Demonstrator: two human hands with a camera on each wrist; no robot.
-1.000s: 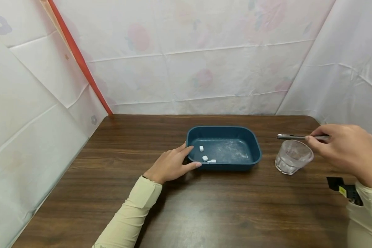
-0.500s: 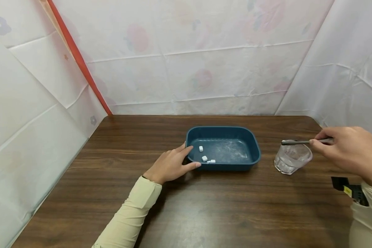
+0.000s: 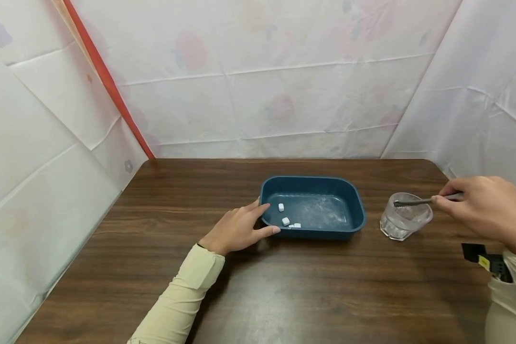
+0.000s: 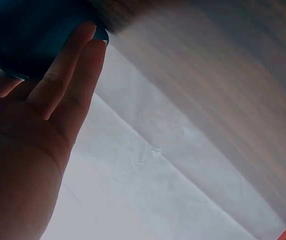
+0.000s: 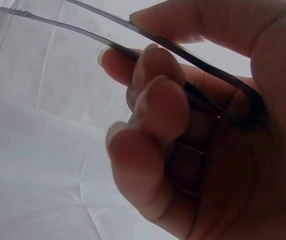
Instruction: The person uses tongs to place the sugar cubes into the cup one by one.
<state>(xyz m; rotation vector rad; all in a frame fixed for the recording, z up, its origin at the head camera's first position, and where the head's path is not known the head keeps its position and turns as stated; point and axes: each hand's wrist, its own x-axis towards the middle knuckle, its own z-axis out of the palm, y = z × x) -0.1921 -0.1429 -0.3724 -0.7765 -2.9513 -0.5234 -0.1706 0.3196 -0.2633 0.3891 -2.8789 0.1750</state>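
Note:
My left hand [image 3: 237, 226] rests at the left corner of a dark blue rectangular basin [image 3: 356, 224], thumb on the front rim and index finger over the left rim. Two straight fingers [image 4: 82, 85] lie along its outside in the left wrist view. Several small white cubes [image 3: 285, 221] lie in the basin's left part, over a whitish, powdery bottom. My right hand [image 3: 483, 203] pinches slim metal tongs [image 3: 421, 202] with serrated tips. Those tips overlap the mouth of a clear drinking glass [image 3: 406, 224]; I cannot tell whether they hold anything.
Both things stand on a brown wood-grain table [image 3: 309, 286], the glass a short way right of the basin. White printed sheeting [image 3: 249, 95] hangs behind and along both sides, with a red strip [image 3: 107, 81] at the back left. A black wrist camera [image 3: 488, 263] sits below the right hand.
The tongs have come down from above the glass to its mouth, and a white bit earlier seen at their tips no longer shows there. The basin has shifted slightly right.

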